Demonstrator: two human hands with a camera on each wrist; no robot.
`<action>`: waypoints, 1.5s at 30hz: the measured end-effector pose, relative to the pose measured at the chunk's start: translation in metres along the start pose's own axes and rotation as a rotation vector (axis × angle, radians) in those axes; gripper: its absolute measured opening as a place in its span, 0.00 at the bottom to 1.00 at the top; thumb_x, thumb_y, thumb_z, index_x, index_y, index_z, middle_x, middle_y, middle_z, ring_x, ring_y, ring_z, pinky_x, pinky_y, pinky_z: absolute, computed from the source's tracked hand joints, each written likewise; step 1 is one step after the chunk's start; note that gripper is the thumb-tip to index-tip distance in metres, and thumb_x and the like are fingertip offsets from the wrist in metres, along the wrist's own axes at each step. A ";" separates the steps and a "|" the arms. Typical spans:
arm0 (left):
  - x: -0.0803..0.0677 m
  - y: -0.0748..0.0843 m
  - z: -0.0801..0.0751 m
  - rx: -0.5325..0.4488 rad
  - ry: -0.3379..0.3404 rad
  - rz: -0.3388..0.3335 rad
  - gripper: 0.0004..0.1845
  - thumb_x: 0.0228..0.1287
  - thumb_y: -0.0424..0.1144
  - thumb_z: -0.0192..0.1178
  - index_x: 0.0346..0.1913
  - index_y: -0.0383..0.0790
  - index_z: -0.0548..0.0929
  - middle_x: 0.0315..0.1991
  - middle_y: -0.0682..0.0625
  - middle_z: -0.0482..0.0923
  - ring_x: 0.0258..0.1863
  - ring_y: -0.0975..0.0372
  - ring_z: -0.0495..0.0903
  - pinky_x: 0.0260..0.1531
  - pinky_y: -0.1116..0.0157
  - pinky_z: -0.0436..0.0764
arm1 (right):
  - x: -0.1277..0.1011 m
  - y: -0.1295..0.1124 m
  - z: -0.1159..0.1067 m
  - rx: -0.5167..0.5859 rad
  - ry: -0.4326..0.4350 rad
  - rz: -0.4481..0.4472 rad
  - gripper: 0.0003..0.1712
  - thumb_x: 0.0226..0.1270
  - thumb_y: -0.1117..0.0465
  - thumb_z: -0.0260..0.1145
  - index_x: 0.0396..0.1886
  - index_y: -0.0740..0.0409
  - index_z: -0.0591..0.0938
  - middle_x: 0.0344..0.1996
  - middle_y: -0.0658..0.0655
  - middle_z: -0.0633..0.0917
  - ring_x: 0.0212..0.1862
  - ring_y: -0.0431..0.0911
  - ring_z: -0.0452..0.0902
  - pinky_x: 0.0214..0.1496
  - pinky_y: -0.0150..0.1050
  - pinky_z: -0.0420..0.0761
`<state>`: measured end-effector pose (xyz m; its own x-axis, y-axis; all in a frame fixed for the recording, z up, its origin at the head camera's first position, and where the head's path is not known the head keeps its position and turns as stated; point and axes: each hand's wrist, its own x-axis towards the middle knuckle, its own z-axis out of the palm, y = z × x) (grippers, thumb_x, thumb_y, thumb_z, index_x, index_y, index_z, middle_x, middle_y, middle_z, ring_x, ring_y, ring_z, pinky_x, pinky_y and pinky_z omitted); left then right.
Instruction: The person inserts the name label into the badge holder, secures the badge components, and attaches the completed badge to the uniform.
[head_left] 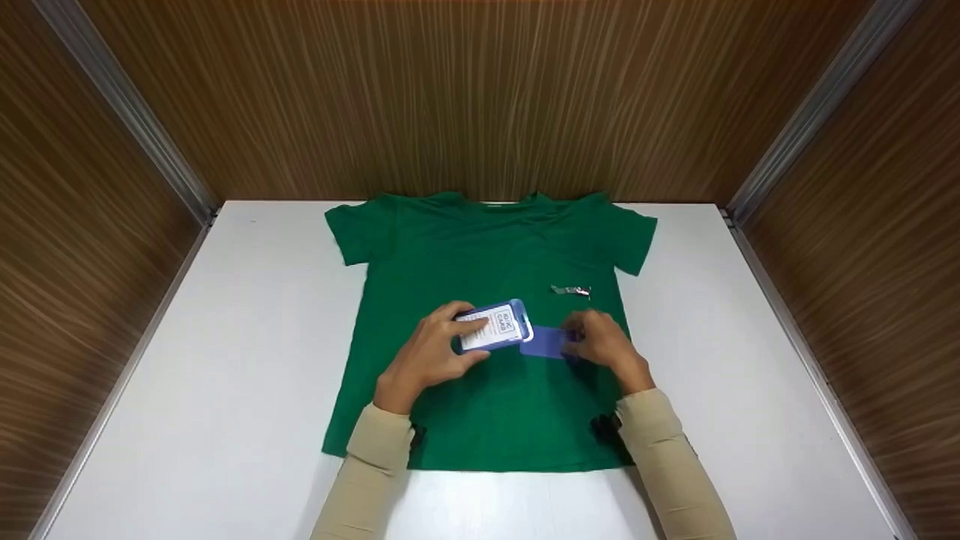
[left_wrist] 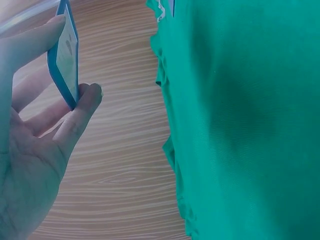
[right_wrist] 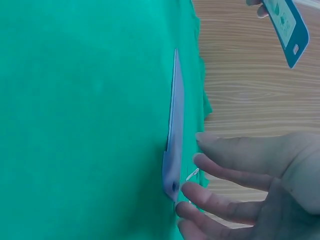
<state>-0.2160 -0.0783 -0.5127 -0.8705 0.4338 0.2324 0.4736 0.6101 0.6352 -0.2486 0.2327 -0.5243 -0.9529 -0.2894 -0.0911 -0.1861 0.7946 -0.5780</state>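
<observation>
My left hand [head_left: 429,351] grips a blue-purple ID card holder [head_left: 491,328] by its edges, fingers along the far side and thumb at the near one. A white printed card shows inside it, and the slotted end points right. In the left wrist view the holder [left_wrist: 66,60] stands tilted, raised above the cloth. A flat translucent purple cover piece [head_left: 540,343] lies on a green T-shirt [head_left: 487,420]. Beside its right end is my right hand [head_left: 602,343]. In the right wrist view, loosely extended fingers [right_wrist: 220,200] sit right by the piece's holed end [right_wrist: 172,172].
A small shiny metal strap clip [head_left: 572,290] lies on the shirt, beyond my right hand. The shirt is spread face up on a white table [head_left: 247,360]. Wood-grain panels [head_left: 480,97] enclose the back and both sides.
</observation>
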 end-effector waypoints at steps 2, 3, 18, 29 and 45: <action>0.000 0.000 0.000 0.003 0.002 0.011 0.28 0.66 0.48 0.72 0.67 0.46 0.82 0.68 0.40 0.75 0.62 0.47 0.76 0.67 0.45 0.76 | 0.001 0.001 0.001 -0.017 0.008 -0.002 0.17 0.65 0.68 0.72 0.53 0.69 0.86 0.49 0.69 0.87 0.50 0.60 0.83 0.58 0.61 0.83; 0.000 0.000 0.000 0.004 0.003 0.018 0.28 0.66 0.47 0.72 0.67 0.45 0.82 0.68 0.40 0.75 0.62 0.47 0.76 0.67 0.45 0.76 | 0.001 0.001 0.001 -0.031 0.011 -0.007 0.18 0.64 0.68 0.73 0.52 0.69 0.86 0.49 0.69 0.87 0.51 0.61 0.82 0.58 0.62 0.83; 0.000 -0.001 0.000 -0.003 0.000 0.038 0.28 0.65 0.47 0.72 0.66 0.45 0.83 0.67 0.39 0.75 0.61 0.47 0.77 0.66 0.44 0.77 | -0.001 0.003 0.002 -0.088 0.011 -0.015 0.24 0.55 0.68 0.79 0.53 0.68 0.86 0.48 0.67 0.85 0.50 0.57 0.77 0.57 0.60 0.82; 0.000 -0.002 0.000 -0.009 0.009 0.053 0.28 0.64 0.45 0.73 0.65 0.44 0.83 0.67 0.39 0.75 0.62 0.47 0.77 0.66 0.45 0.77 | 0.001 0.007 0.000 -0.041 0.059 -0.059 0.20 0.55 0.73 0.76 0.49 0.66 0.88 0.47 0.66 0.88 0.50 0.57 0.76 0.56 0.60 0.81; 0.000 0.000 -0.001 -0.005 0.002 0.012 0.28 0.64 0.46 0.73 0.66 0.45 0.83 0.68 0.40 0.75 0.63 0.47 0.76 0.68 0.44 0.76 | 0.002 0.010 -0.004 0.036 0.082 -0.052 0.13 0.63 0.76 0.68 0.48 0.69 0.87 0.45 0.68 0.89 0.44 0.57 0.84 0.52 0.59 0.85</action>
<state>-0.2160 -0.0790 -0.5119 -0.8649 0.4399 0.2418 0.4837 0.6015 0.6358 -0.2533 0.2421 -0.5271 -0.9588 -0.2840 0.0058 -0.2287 0.7597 -0.6087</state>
